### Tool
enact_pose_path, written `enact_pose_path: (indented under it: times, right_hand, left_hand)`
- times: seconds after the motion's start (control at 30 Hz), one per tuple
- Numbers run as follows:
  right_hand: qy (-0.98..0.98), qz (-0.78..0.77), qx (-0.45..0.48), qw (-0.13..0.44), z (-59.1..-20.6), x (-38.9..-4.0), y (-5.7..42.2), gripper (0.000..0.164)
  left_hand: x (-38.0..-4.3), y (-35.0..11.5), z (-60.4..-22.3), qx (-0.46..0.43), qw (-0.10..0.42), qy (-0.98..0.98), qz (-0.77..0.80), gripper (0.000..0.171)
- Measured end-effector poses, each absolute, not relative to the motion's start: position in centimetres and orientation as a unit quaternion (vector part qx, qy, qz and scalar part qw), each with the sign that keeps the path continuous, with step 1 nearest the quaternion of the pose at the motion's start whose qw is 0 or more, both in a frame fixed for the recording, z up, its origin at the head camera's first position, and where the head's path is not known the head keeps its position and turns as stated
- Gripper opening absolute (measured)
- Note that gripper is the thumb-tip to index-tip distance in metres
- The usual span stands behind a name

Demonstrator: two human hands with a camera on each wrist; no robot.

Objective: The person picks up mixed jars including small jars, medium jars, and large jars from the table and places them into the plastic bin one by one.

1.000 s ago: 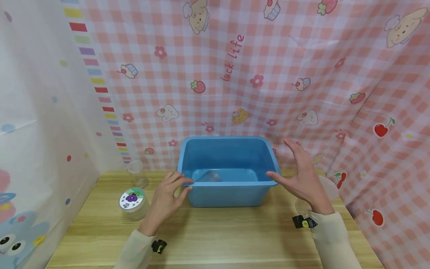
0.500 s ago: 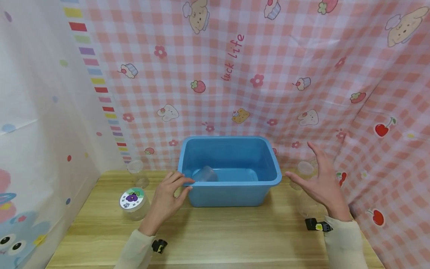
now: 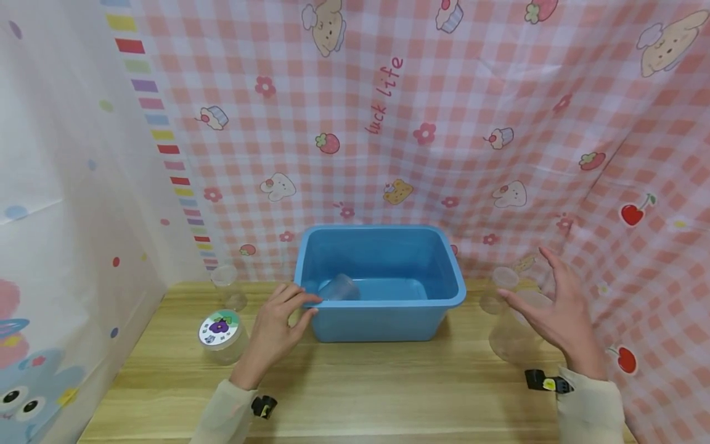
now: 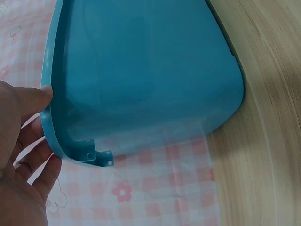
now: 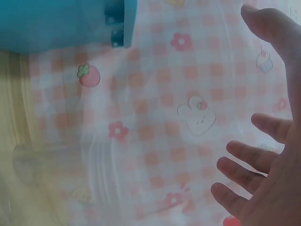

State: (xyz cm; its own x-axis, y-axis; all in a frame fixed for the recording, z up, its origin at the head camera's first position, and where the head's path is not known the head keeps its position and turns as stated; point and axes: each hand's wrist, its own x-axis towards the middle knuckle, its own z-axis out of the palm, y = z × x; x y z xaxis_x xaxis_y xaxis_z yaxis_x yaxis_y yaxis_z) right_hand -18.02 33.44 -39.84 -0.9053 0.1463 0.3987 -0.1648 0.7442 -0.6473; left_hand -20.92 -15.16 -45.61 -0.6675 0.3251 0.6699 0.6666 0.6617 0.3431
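A blue plastic bin (image 3: 377,324) stands at the middle of the table. My left hand (image 3: 272,333) pinches its rim at the front left corner; the left wrist view shows the thumb (image 4: 35,100) on one side and fingers on the other. Inside the bin, a clear plastic container (image 3: 342,288) lies on its side at the left end. My right hand (image 3: 568,317) is held over the right side of the table, thumb and fingers spread, nothing between them. Nearest to it are two clear containers, a front one (image 3: 513,342) partly behind the hand and a back one (image 3: 503,280).
On the left stand a jar with a purple-printed lid (image 3: 220,330) and, behind it, a clear container (image 3: 227,287). A pink checked cloth (image 3: 366,154) hangs right behind the bin. A white dotted cloth (image 3: 66,185) hangs along the left side.
My right hand has moved from the bin's right rim out to the right, over the clear containers. The container inside the bin has shifted left and settled. My left hand has stayed on the rim.
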Motion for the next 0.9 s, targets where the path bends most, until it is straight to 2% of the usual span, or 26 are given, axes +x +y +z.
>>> enact_pose_path:
  times: [0.37, 0.6, 0.9]
  right_hand:
    - [-0.910, 0.368, -0.040, 0.189, -41.3, -17.3, 35.7, 0.107]
    - [-0.912, 0.374, -0.074, 0.150, -42.7, -16.8, 36.9, 0.108]
    - [-0.899, 0.413, -0.060, 0.129, -44.3, -16.4, 37.7, 0.106]
  left_hand:
    - [-20.9, -15.1, -45.6, -0.286, 0.296, -0.862, -0.294, 0.021]
    - [-20.8, -15.0, -45.6, -0.290, 0.303, -0.859, -0.293, 0.021]
    - [-20.8, -15.1, -45.6, -0.288, 0.297, -0.860, -0.300, 0.018]
